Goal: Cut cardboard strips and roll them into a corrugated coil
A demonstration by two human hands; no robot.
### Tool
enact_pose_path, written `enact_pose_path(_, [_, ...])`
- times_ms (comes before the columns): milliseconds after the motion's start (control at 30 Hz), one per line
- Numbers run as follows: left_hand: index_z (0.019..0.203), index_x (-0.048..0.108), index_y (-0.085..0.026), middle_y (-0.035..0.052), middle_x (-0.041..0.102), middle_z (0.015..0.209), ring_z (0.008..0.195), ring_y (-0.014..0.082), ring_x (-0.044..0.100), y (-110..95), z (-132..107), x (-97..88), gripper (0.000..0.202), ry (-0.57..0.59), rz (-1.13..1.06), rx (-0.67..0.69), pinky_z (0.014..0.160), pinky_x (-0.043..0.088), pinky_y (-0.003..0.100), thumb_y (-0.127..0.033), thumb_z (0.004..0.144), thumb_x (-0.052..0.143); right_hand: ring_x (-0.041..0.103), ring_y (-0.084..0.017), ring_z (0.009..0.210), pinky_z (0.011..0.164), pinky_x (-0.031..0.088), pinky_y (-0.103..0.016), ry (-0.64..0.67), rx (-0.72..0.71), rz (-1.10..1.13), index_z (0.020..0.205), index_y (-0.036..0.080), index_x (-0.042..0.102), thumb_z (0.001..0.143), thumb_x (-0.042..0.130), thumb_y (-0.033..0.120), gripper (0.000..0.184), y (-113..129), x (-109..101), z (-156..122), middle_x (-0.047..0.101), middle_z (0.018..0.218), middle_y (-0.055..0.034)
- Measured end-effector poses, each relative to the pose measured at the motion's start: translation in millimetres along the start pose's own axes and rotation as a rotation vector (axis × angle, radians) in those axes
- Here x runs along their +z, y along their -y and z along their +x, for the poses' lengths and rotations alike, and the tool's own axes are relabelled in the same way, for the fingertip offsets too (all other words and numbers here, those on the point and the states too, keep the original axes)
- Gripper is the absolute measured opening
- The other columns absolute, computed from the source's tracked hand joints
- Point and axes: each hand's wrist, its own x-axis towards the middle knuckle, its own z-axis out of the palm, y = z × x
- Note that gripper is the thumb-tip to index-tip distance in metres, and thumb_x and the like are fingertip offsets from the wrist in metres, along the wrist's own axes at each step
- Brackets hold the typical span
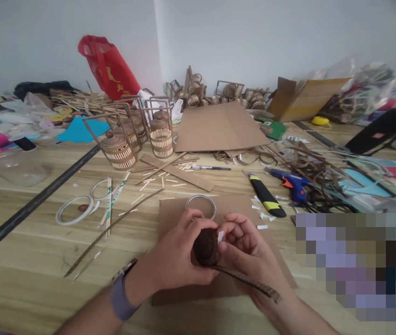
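Note:
My left hand (178,253) is closed around a dark brown coil of corrugated cardboard strip (204,250), thumb below and fingers over the top. From the coil's lower side a loose strip end (250,281) runs out to the right, passing in front of my right wrist. Between thumb and fingers, my right hand (248,244) pinches a small white piece of tape or paper (220,237) close beside the coil. Both hands are above a brown cardboard sheet (173,218). Just beyond the coil lies a silvery ring (201,197), partly hidden by my left fingers.
A box cutter (265,195) and a blue glue gun (291,182) lie to the right. White tape rolls (74,209) and a long brown strip (114,230) are on the left. Behind stand several small lidded baskets (117,151) and a large cardboard sheet (218,128).

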Motion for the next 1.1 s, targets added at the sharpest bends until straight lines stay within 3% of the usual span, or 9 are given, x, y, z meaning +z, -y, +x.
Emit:
enact_pose_path(200, [0.119, 0.042, -0.021, 0.01, 0.045, 0.121, 0.117, 0.0288, 0.049, 2.6, 0.3, 8.3, 0.071, -0.081, -0.033, 0.022, 0.098, 0.045, 0.042, -0.013, 0.059, 0.079, 0.062, -0.01, 0.079, 0.072, 0.053, -0.019, -0.01, -0.096, -0.101, 0.114, 0.034, 0.059, 0.081, 0.076, 0.021, 0.039, -10.2, -5.4, -1.5, 0.066, 0.091, 0.0029])
enact_pose_path(400, [0.121, 0.038, -0.021, 0.0105, 0.045, 0.123, 0.117, 0.0289, 0.05, 5.0, -1.6, 11.7, 0.076, -0.105, -0.02, 0.035, 0.097, 0.046, 0.041, -0.009, 0.056, 0.078, 0.06, -0.01, 0.074, 0.064, 0.053, -0.019, 0.036, -0.193, -0.231, 0.126, 0.04, 0.053, 0.086, 0.071, 0.028, 0.045, -13.2, -6.1, -2.5, 0.063, 0.097, 0.0015])
enact_pose_path(500, [0.122, 0.036, -0.022, 0.0099, 0.043, 0.124, 0.118, 0.0284, 0.05, 3.7, -3.6, 11.5, 0.079, -0.111, -0.001, 0.06, 0.097, 0.046, 0.04, -0.006, 0.056, 0.076, 0.061, -0.012, 0.09, 0.081, 0.052, -0.024, 0.049, -0.282, -0.4, 0.135, 0.043, 0.046, 0.089, 0.067, 0.033, 0.052, -13.2, -9.1, -4.1, 0.064, 0.102, 0.0006])
enact_pose_path(567, [0.122, 0.034, -0.023, 0.01, 0.042, 0.126, 0.118, 0.0283, 0.05, 3.0, -4.6, 11.4, 0.081, -0.119, 0.019, 0.08, 0.097, 0.046, 0.04, -0.004, 0.055, 0.074, 0.057, -0.015, 0.11, 0.094, 0.047, -0.028, 0.023, -0.308, -0.517, 0.14, 0.044, 0.041, 0.089, 0.067, 0.037, 0.058, -13.9, -12.3, -5.6, 0.062, 0.118, -0.0012])
enact_pose_path(667, [0.123, 0.033, -0.023, 0.0104, 0.04, 0.127, 0.119, 0.0285, 0.05, 3.0, -5.0, 12.6, 0.081, -0.129, 0.053, 0.085, 0.098, 0.046, 0.041, -0.003, 0.056, 0.071, 0.046, -0.019, 0.127, 0.098, 0.045, -0.03, -0.033, -0.324, -0.64, 0.142, 0.043, 0.039, 0.088, 0.068, 0.038, 0.062, -14.3, -15.9, -7.4, 0.05, 0.14, -0.0021])
enact_pose_path(767, [0.122, 0.034, -0.022, 0.0105, 0.041, 0.125, 0.117, 0.0283, 0.05, 3.1, -4.5, 15.5, 0.079, -0.127, 0.048, 0.059, 0.097, 0.047, 0.041, -0.003, 0.055, 0.071, 0.058, -0.015, 0.105, 0.088, 0.048, -0.026, -0.048, -0.432, -0.657, 0.135, 0.041, 0.047, 0.09, 0.066, 0.03, 0.05, -11.3, -14.8, -7.6, 0.063, 0.112, -0.0008])
enact_pose_path(867, [0.122, 0.035, -0.021, 0.0108, 0.041, 0.124, 0.116, 0.0282, 0.051, 2.1, -4.7, 18.1, 0.079, -0.115, 0.019, 0.016, 0.097, 0.047, 0.041, -0.005, 0.054, 0.073, 0.061, -0.012, 0.077, 0.076, 0.05, -0.024, -0.013, -0.504, -0.663, 0.126, 0.038, 0.054, 0.09, 0.065, 0.021, 0.042, -5.9, -11.1, -6.1, 0.064, 0.082, 0.0038])
enact_pose_path(1100, [0.124, 0.036, -0.02, 0.0123, 0.041, 0.128, 0.121, 0.0297, 0.048, 1.7, -6.1, 17.3, 0.079, -0.113, -0.018, -0.003, 0.101, 0.044, 0.043, -0.009, 0.056, 0.074, 0.063, -0.018, 0.081, 0.083, 0.05, -0.035, -0.049, -0.557, -0.827, 0.129, 0.036, 0.055, 0.087, 0.065, 0.017, 0.047, -8.0, -15.0, -2.4, 0.07, 0.083, 0.0016])
